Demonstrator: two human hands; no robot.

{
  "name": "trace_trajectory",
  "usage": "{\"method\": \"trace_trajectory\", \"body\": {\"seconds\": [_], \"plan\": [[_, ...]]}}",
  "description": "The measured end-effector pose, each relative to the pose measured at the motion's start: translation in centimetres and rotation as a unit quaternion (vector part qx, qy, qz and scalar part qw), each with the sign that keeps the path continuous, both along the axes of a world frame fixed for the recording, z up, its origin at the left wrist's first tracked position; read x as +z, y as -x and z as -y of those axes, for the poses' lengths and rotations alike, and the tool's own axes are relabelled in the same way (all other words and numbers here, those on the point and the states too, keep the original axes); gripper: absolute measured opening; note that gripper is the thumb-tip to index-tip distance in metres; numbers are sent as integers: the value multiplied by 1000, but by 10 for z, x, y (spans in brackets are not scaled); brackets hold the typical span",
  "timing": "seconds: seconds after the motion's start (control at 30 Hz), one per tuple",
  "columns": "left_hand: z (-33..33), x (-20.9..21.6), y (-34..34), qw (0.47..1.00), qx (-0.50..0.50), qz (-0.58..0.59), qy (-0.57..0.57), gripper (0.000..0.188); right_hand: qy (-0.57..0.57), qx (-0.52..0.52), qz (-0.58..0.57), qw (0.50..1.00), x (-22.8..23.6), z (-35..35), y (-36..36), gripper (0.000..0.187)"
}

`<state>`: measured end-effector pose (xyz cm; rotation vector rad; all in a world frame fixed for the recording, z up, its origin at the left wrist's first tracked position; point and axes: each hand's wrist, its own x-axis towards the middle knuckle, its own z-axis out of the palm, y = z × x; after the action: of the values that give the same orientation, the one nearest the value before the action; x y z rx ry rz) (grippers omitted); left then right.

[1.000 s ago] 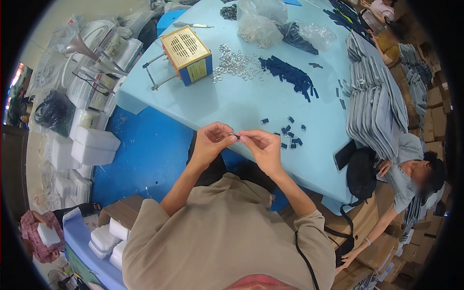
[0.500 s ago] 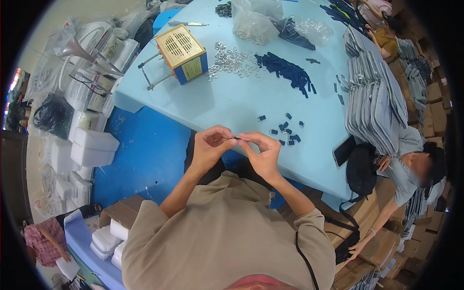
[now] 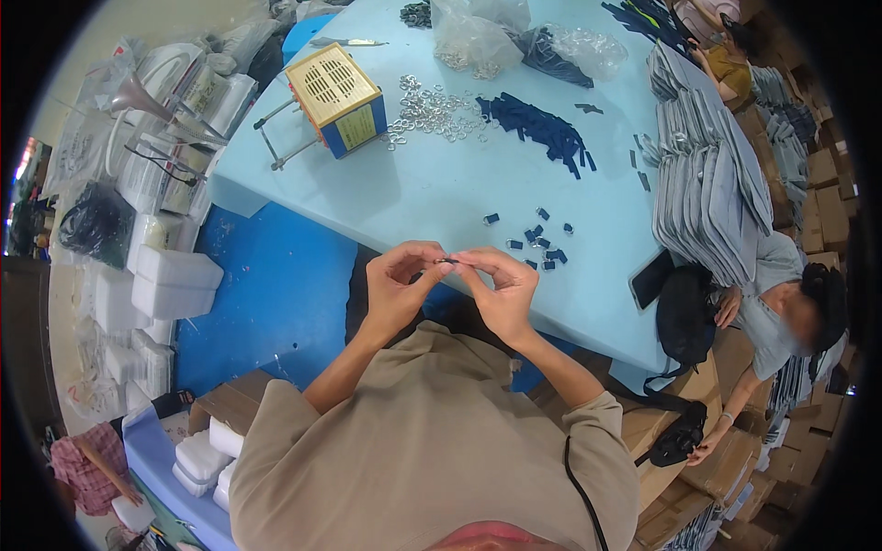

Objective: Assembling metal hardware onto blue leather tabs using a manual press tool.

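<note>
Close to the table's near edge, my left hand and my right hand meet fingertip to fingertip. Both are closed in a pinch on one small dark strip; its details are mostly hidden by the fingers. Beyond my right hand, several short navy fabric loops with metal rings lie scattered on the light blue table. Farther off are a heap of navy fabric strips and a spread of loose silver metal rings.
A blue and gold box-shaped device with metal rods stands at the left of the table. Clear plastic bags lie behind. Stacked grey flat pieces, a phone and a black bag line the right side, beside a co-worker.
My hands keep their pinch on the dark strip with little movement. The view has shifted slightly. At the right, the co-worker's lower hand and a black strapped item have moved farther from me.
</note>
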<state>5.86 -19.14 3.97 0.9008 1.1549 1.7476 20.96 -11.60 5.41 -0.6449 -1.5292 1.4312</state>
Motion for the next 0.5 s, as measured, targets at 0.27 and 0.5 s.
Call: {"method": "trace_trajectory", "body": {"seconds": [0.27,0.5], "plan": [[-3,-3,-10,1000,-6,-21,-3,12,96,-5,-26,995,-4,-2,-9,14],[-4,-1,-12,999,-12,-34,-24,10,111,-2,-27,993,-8,-2,-9,16]]}}
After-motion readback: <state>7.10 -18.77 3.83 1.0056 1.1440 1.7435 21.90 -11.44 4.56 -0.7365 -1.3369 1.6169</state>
